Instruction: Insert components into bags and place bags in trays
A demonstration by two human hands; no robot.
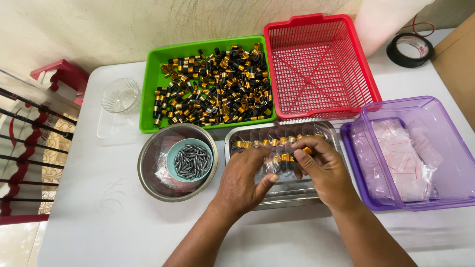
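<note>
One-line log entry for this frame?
left hand: on clear bags | right hand: pinching gold-black part | steel tray | green tray: same parts

On the white desk [99, 217], the green plastic tray of black-and-gold ferrules [210, 81] sits far left, the red mesh basket [316, 64] to its right. Near the tray stands the round steel bowl [148, 173] (a small teal dish of grey pellets [190, 159] inside). Right of it lies the rectangular steel tray [292, 195], then the purple plastic bin of clear bags [420, 148].
</note>
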